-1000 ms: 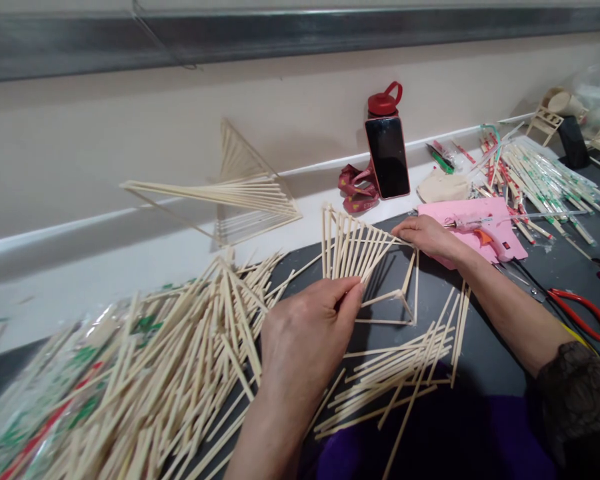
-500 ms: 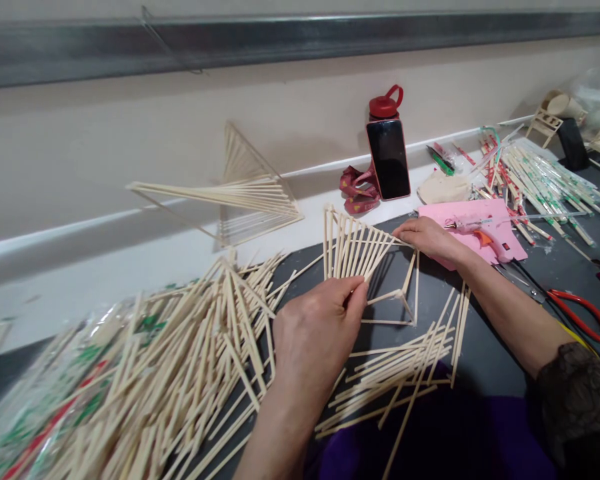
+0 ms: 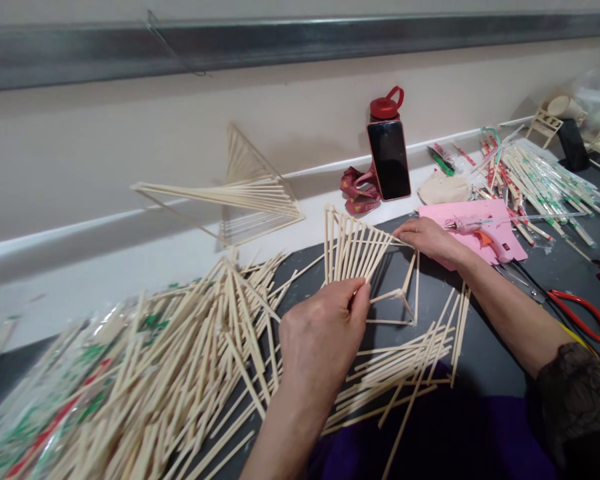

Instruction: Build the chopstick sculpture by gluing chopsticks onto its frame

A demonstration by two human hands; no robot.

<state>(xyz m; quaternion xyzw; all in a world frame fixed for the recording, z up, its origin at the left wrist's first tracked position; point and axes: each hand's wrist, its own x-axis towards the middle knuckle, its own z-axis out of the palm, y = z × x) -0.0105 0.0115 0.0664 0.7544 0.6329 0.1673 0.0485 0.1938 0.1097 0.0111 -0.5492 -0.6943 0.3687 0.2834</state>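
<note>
A frame of thin wooden sticks [image 3: 356, 248], glued in a fan, stands on the grey table between my hands. My left hand [image 3: 325, 327] is closed at the fan's lower edge, thumb and forefinger pinching the stick ends there; the exact grip point is hidden by the fingers. At the frame's upper right corner, my right hand [image 3: 425, 237] pinches the end of a stick. Below that corner, the open lower part of the frame [image 3: 403, 300] rests on the table. Loose wooden sticks [image 3: 395, 373] lie nearer to me, right of my left wrist.
A big pile of sticks [image 3: 180, 373] covers the left side. A finished-looking stick frame [image 3: 260, 200] leans by the wall. A phone [image 3: 389, 160] stands against a red-lidded bottle [image 3: 384, 107]. A glue gun [image 3: 485, 233] lies on pink foam, with red-handled scissors [image 3: 585, 313] nearby.
My left hand has shifted very slightly to the right, still pinching the stick frame. The right hand and the frame have stayed practically still.
</note>
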